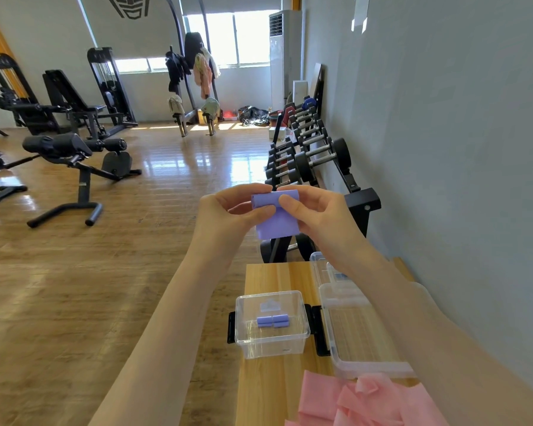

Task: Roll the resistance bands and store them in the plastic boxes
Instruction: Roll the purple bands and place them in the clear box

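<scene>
- Looking past our hands, we see a dumbbell rack (313, 155) running along the grey wall (443, 133) on the right, and black gym benches (74, 161) standing on the wooden floor (166, 186) to the left.
- Below us a light wooden table (277, 278) stands against that wall, and our right forearm crosses above part of it.
- On the table a small clear plastic box (271, 324) sits open, with two rolled purple bands (273, 321) lying side by side on its bottom.
- Just to its right lies a larger clear box (363, 336); further clear plastic behind it is partly hidden by our right arm.
- Loose pink bands (357, 401) lie heaped at the near end of the table, touching the larger box's front edge.
- We hold a purple resistance band (276, 213) in the air, well above the table and the boxes.
- Our left hand (228, 216) pinches the rolled top of the band between thumb and curled fingers at its left end.
- Our right hand (317, 213) pinches the same roll at its right end, thumb in front.
- The unrolled tail of the band hangs down between our two hands.
</scene>
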